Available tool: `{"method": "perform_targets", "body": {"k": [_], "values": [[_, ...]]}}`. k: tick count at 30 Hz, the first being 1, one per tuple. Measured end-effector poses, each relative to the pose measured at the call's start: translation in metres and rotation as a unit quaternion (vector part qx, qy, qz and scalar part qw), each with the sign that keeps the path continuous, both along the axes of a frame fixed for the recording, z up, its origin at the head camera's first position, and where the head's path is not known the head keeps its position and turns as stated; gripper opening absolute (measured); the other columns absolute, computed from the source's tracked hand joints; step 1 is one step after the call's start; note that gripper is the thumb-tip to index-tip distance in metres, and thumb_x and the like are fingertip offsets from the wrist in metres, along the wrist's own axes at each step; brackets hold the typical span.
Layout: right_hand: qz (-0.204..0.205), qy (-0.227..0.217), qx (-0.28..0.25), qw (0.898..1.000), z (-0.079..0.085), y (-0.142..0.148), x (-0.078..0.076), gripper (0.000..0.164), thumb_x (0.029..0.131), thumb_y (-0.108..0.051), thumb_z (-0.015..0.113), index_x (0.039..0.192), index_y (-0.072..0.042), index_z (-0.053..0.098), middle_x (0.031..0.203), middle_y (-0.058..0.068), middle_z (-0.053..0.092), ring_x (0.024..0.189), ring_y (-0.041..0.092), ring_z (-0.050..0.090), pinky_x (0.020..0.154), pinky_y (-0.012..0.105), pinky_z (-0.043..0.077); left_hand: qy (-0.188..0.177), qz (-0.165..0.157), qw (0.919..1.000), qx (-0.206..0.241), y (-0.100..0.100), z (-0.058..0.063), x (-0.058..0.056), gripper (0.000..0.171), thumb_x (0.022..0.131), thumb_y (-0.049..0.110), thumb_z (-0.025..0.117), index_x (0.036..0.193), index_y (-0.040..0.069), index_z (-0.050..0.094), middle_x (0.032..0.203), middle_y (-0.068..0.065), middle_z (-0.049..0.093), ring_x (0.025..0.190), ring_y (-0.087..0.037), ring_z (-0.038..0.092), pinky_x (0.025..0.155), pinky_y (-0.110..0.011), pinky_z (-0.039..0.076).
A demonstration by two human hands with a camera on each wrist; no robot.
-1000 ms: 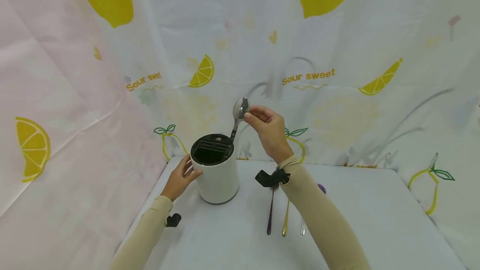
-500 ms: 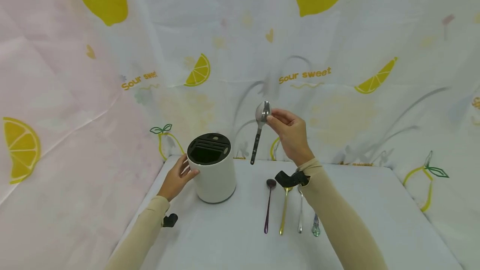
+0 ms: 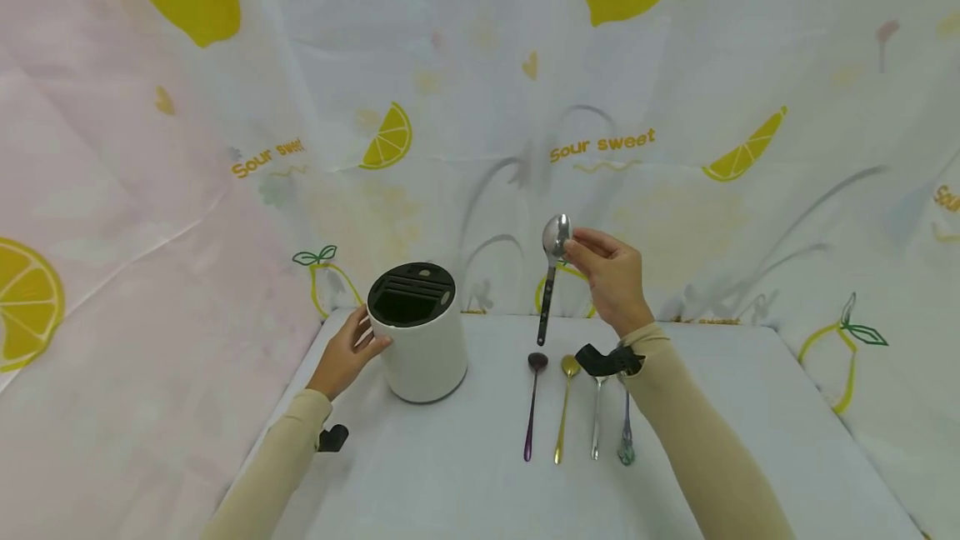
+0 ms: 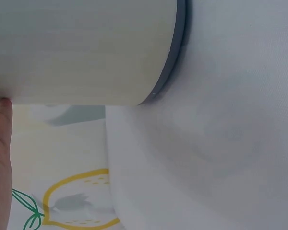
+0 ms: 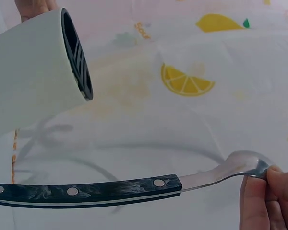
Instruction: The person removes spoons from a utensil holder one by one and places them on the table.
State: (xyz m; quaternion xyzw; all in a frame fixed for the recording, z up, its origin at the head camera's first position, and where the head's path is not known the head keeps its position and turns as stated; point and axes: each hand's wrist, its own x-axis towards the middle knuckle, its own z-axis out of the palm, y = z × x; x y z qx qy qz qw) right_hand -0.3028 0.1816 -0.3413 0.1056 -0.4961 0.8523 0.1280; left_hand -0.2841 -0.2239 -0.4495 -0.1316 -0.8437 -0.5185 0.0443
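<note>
My right hand (image 3: pixel 611 277) pinches a spoon (image 3: pixel 555 238) by its steel bowl, between thumb and fingers. The spoon hangs bowl-up above the table, its black riveted handle (image 5: pixel 86 192) pointing down in the head view. To its left stands a white cylindrical utensil holder (image 3: pixel 425 361) with a black slotted top (image 3: pixel 412 294). My left hand (image 3: pixel 347 357) rests against the holder's left side near the rim, thumb toward the front and fingers around the side. One fingertip (image 4: pixel 6 103) touches the white wall in the left wrist view.
Below the raised spoon, a dark purple spoon (image 3: pixel 531 407), a gold spoon (image 3: pixel 564 411) and a silver spoon (image 3: pixel 597 423) lie in a row. Beside them is a bluish utensil with an ornate handle (image 3: pixel 626 444), its upper end behind the wrist camera (image 3: pixel 611 359). Lemon-printed cloth (image 3: pixel 480 107) hangs behind the table.
My right hand has drawn the spoon out of the holder's top and carried it to the right, then slightly down. My left hand has stayed at the holder.
</note>
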Motion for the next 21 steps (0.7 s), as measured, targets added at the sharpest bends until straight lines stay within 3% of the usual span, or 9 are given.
{"method": "perform_targets", "body": {"k": [6,12,21], "values": [[-0.014,-0.022,-0.004,1.000,-0.013,0.020,0.001,0.030,0.085,0.009,0.069,0.113,0.015,0.063,0.100,0.014,0.071,0.094,0.022,0.070,0.091,0.034,0.054,-0.004,0.009,0.9999,-0.005,0.002,0.000,0.000,0.086,0.090,0.036,0.070,0.155,0.010,0.021,0.159,-0.013,0.022,0.143,-0.037,0.027,0.112,-0.050,0.034],[-0.024,-0.040,-0.016,0.999,-0.026,0.042,0.001,0.025,0.085,0.010,0.068,0.109,0.012,0.066,0.101,0.014,0.070,0.092,0.020,0.070,0.091,0.032,0.054,-0.012,0.015,0.9998,-0.007,0.002,0.000,0.000,0.087,0.090,0.039,0.070,0.156,0.012,0.020,0.159,-0.012,0.021,0.143,-0.036,0.027,0.112,-0.051,0.033],[-0.033,-0.101,-0.027,0.994,-0.044,0.078,0.004,0.019,0.085,0.011,0.068,0.104,0.008,0.070,0.102,0.013,0.066,0.091,0.019,0.070,0.092,0.031,0.053,-0.007,0.010,0.9999,-0.002,0.001,-0.001,0.000,0.088,0.090,0.039,0.070,0.157,0.015,0.018,0.160,-0.010,0.021,0.143,-0.037,0.026,0.112,-0.050,0.033]]}}
